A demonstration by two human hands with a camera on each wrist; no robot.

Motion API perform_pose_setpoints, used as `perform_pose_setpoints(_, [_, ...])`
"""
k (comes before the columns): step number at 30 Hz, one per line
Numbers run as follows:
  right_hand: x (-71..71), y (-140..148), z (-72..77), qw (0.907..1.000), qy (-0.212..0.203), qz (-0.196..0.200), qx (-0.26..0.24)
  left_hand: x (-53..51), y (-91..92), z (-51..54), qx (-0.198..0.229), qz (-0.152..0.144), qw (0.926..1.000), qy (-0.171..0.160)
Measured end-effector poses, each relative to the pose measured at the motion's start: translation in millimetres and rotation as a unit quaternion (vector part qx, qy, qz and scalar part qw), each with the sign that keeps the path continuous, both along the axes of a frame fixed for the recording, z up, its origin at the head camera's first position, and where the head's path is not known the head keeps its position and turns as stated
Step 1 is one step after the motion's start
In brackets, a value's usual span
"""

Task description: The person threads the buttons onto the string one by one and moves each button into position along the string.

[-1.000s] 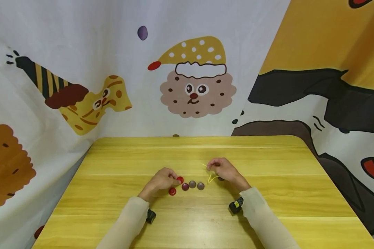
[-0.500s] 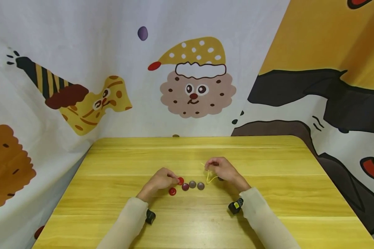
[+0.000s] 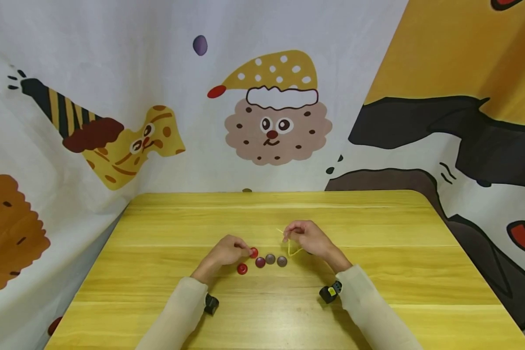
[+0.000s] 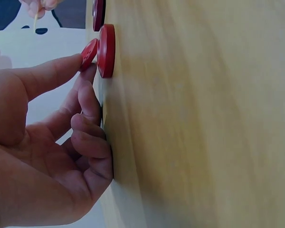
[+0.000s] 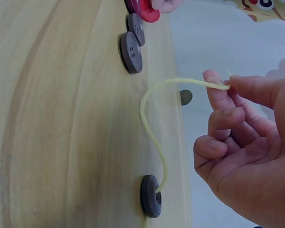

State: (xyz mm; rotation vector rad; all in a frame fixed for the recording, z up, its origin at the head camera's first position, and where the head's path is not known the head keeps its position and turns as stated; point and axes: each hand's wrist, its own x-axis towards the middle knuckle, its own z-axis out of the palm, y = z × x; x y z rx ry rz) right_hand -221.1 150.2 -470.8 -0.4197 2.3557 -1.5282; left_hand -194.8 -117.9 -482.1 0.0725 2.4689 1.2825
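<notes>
Between thumb and forefinger, my left hand (image 3: 226,251) pinches a red button (image 4: 89,53), tilted up on edge. Another red button (image 4: 106,51) lies flat on the table close by. My right hand (image 3: 311,238) pinches the yellow cord (image 5: 143,111) near one end, a short tip poking past the fingers. The cord curves down to a dark brown button (image 5: 150,196) on the table and runs into its middle. In the head view my right hand mostly hides this button. A dark red button (image 3: 260,262) and two grey-brown buttons, left (image 3: 270,259) and right (image 3: 282,261), lie between my hands.
The wooden table (image 3: 262,311) reaches back to a printed cloth (image 3: 166,68) hanging behind it and along the sides. A black wrist camera (image 3: 211,305) sits at my left cuff, another wrist camera (image 3: 329,293) at my right.
My right hand has shifted a little to the left, drawing the pinched cord end with it. The left hand stays almost still with the red button, and the loose buttons have not moved.
</notes>
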Motion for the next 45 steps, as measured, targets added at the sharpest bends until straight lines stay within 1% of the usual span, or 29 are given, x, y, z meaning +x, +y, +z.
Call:
perform_pose_setpoints(5, [1.9, -0.4, 4.4, 0.9999, 0.004, 0.011, -0.007, -0.5, 1.6, -0.1, 0.0, 0.01, 0.9999, -0.003])
perform_pose_setpoints(10, [3.4, -1.2, 7.2, 0.9999, 0.0, 0.012, -0.012, -1.7, 2.1, -0.6, 0.01, 0.028, 0.9995, -0.008])
perform_pose_setpoints(17, [4.9, -2.8, 10.5, 0.9997, 0.003, -0.006, -0.025, -1.1, 4.2, 0.4, 0.019, 0.036, 0.9992, 0.002])
perform_pose_setpoints(23, [7.8, -3.9, 13.2, 0.9992, 0.002, -0.018, -0.035, 0.6, 6.2, 1.5, 0.025, 0.049, 0.9985, -0.001])
perform_pose_setpoints(27, [9.6, -4.8, 13.1, 0.9989, 0.002, -0.028, -0.038, 0.7, 6.5, 2.2, 0.027, 0.057, 0.998, 0.003])
perform_pose_setpoints(34, [16.2, -9.0, 13.6, 0.9982, 0.032, -0.048, -0.017, 1.1, 7.4, 3.9, 0.04, 0.067, 0.9969, 0.008])
perform_pose_setpoints(37, [20.6, -11.5, 17.9, 0.9978, 0.047, -0.046, -0.007, 1.2, 7.9, 3.5, 0.046, 0.074, 0.9962, 0.008])
perform_pose_setpoints(41, [26.7, -14.7, 29.1, 0.9975, 0.057, -0.041, -0.002, 1.9, 9.9, 4.8, 0.055, 0.086, 0.9947, 0.009])
perform_pose_setpoints(43, [28.1, -15.3, 31.1, 0.9973, 0.06, -0.041, -0.004, 2.5, 11.1, 5.8, 0.06, 0.092, 0.9939, 0.01])
perform_pose_setpoints(45, [28.1, -15.3, 29.5, 0.9972, 0.061, -0.043, -0.008, 3.2, 12.5, 7.4, 0.068, 0.097, 0.9928, 0.012])
